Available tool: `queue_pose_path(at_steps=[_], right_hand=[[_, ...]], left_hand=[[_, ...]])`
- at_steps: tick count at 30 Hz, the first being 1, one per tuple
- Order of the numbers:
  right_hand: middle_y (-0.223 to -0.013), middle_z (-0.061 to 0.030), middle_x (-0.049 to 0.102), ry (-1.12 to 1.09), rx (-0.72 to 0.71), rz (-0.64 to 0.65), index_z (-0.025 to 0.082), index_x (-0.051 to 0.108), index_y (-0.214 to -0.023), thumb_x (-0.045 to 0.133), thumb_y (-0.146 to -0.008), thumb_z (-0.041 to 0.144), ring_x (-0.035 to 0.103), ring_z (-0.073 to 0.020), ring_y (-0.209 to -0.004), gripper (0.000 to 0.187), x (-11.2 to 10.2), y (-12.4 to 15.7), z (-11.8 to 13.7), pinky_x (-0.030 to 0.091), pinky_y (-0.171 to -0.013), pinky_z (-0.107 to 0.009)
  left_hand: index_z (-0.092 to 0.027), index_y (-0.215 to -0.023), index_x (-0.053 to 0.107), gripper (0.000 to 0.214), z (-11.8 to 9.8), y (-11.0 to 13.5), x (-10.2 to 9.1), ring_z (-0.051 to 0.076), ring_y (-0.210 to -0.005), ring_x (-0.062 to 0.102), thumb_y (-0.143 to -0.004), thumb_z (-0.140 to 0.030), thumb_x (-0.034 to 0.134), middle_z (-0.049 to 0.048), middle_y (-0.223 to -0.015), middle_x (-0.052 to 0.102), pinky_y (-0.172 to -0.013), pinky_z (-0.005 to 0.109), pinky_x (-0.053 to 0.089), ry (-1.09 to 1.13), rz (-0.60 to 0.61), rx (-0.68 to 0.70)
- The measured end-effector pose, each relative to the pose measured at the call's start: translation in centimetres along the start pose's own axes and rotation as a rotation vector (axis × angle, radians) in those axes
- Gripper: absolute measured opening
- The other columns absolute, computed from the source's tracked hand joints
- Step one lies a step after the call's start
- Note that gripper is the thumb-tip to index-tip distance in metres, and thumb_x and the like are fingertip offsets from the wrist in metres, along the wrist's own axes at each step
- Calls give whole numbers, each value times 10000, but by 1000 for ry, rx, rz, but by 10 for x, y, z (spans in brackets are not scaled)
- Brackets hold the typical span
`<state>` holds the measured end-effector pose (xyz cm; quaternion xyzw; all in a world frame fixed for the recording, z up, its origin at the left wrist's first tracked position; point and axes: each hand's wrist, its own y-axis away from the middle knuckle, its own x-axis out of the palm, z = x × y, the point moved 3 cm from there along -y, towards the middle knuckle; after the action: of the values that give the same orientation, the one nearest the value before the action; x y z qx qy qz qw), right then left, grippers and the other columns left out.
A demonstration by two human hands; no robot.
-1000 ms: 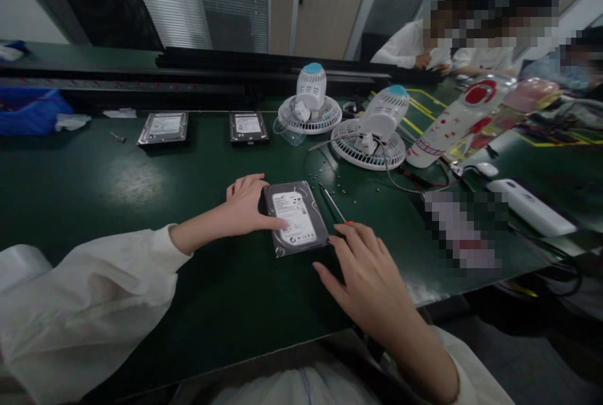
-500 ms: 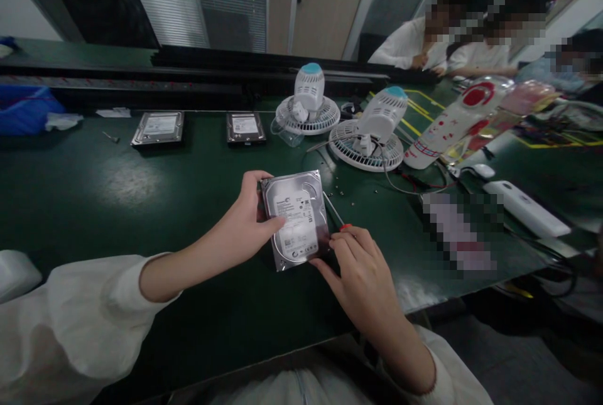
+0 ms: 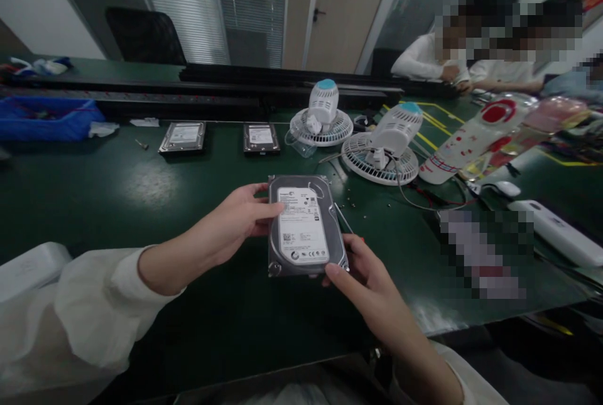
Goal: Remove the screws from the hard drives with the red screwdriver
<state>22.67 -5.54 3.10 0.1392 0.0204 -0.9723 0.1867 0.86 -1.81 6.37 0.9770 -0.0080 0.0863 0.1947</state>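
Hard disk drive (image 3: 306, 229), label (image 3: 302, 224) up, held over the green tabletop (image 3: 211, 342). Left hand (image 3: 242, 220): pinching its left edge, thumb on the label. Right hand (image 3: 370, 279): pinching its near right corner, thumb uppermost. Screwdriver (image 3: 343, 218), partly hidden, just beside the drive; loose screws (image 3: 365, 217), beyond.

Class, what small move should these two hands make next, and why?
Perhaps tilt the hard drive to show its underside: the left hand grips its left edge, the right hand its near right corner, and the label faces up, leaving the underside hidden.
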Motion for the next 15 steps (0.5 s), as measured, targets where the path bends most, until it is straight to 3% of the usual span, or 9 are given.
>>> queue_pose_path(at_steps=[2, 4, 7, 10, 11, 15], right_hand=[[-987, -96, 745, -184, 67, 56, 161, 498, -1187, 608, -924, 514, 720, -147, -700, 453, 6, -6, 0, 565, -604, -269], [-994, -88, 744, -323, 111, 60, 167, 475, -1189, 645, -894, 483, 726, -136, -693, 465, 10, -12, 1, 559, -598, -243], [-1026, -82, 740, -461, 145, 40, 175, 477, -1211, 688, -868, 429, 734, -125, -740, 476, 14, -16, 1, 577, -660, -235], [-1024, -77, 742, -539, 163, 46, 184, 485, -1205, 708, -863, 400, 719, -116, -743, 462, 19, -14, -3, 585, -689, -240], [-1015, -73, 743, -553, 170, 57, 185, 486, -1207, 711, -866, 397, 713, -111, -740, 460, 21, -13, -4, 584, -693, -237], [-976, -65, 747, -557, 212, 159, 175, 493, -1222, 731, -877, 415, 726, -121, -742, 483, 27, -10, -8, 577, -682, -234]], left_hand=[[-130, -1252, 671, 331, 3, -1, 1, 251, -1008, 770, -934, -202, 728, 147, -1204, 773, -837, 357, 648, 43, 27, -23], [-132, -1217, 704, 275, 6, 1, 2, 251, -1028, 768, -968, -247, 696, 150, -1224, 770, -857, 355, 647, 72, 44, -18], [-205, -1373, 629, 462, 11, 14, 5, 267, -1154, 739, -923, -204, 733, 127, -1348, 728, -927, 374, 633, 118, 107, 16], [-284, -1525, 466, 777, 25, 34, 10, 275, -1147, 751, -842, -187, 823, 125, -1354, 727, -958, 408, 622, 148, 209, -91], [-266, -1525, 459, 769, 30, 40, 12, 277, -1094, 772, -849, -208, 822, 145, -1321, 739, -945, 413, 622, 138, 236, -153], [-241, -1481, 497, 720, 41, 53, 6, 257, -986, 801, -840, -199, 823, 158, -1300, 745, -863, 363, 639, 135, 153, -191]])
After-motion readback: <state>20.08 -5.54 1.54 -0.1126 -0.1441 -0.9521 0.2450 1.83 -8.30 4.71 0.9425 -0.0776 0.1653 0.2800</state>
